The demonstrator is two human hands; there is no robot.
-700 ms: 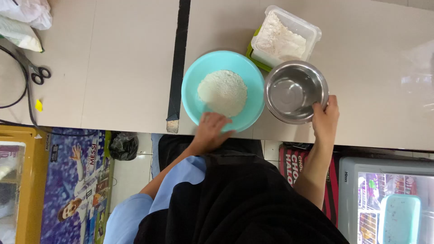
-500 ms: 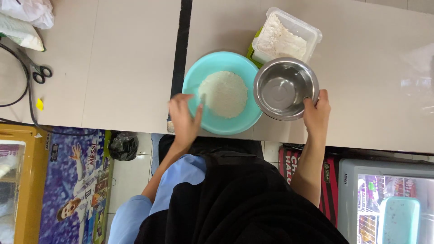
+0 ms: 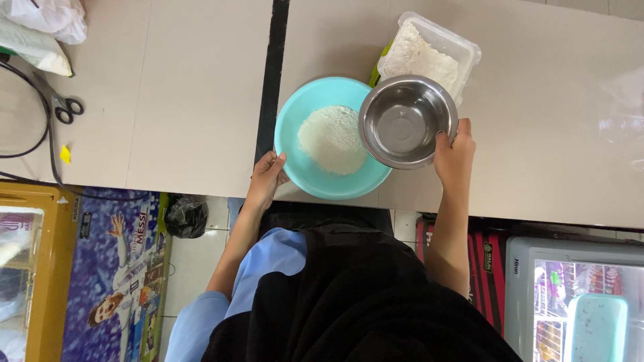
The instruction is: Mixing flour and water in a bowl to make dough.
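A turquoise bowl (image 3: pixel 303 114) with a mound of white flour (image 3: pixel 332 139) rests near the counter's front edge. My left hand (image 3: pixel 267 176) grips its left rim. My right hand (image 3: pixel 454 155) holds a steel bowl (image 3: pixel 406 122) by its right rim, lifted and overlapping the turquoise bowl's right side. The steel bowl looks empty inside.
A clear plastic tub of flour (image 3: pixel 429 50) stands behind the bowls. Scissors (image 3: pixel 60 104), a black cable (image 3: pixel 40 127) and white bags (image 3: pixel 40 27) lie at the far left. A dark seam (image 3: pixel 267 80) splits the beige counter (image 3: pixel 168 100).
My right hand has lifted the steel bowl and carried it left, over the turquoise bowl's edge. My left hand shifted from the bowl's front to its left rim.
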